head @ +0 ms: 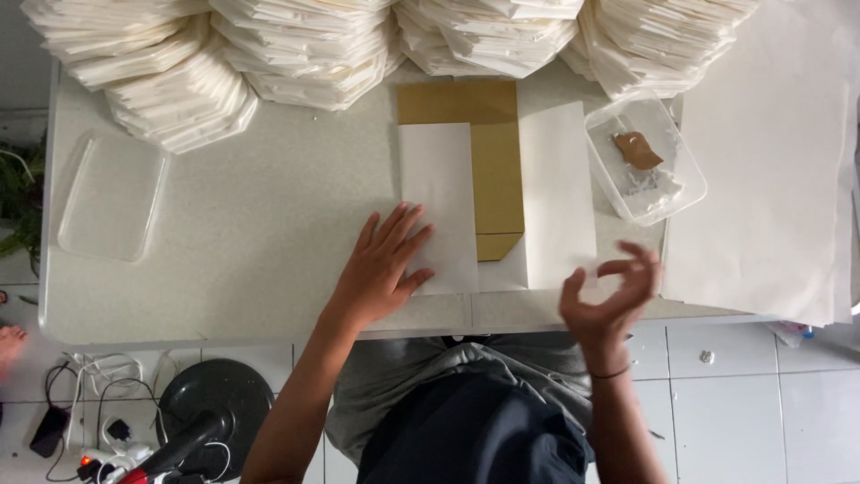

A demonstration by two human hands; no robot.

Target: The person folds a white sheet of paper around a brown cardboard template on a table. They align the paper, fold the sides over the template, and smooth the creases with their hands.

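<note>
Left hand presses flat on folded white paper; right hand hovers, fingers curled

A pale speckled rectangular table stands on a white tiled floor. Beneath its left edge sit a round black fan base and tangled white cables. Soft, even light fills the room.

Home paper-folding workshop: stacked white paper bags, tiled floor
</note>
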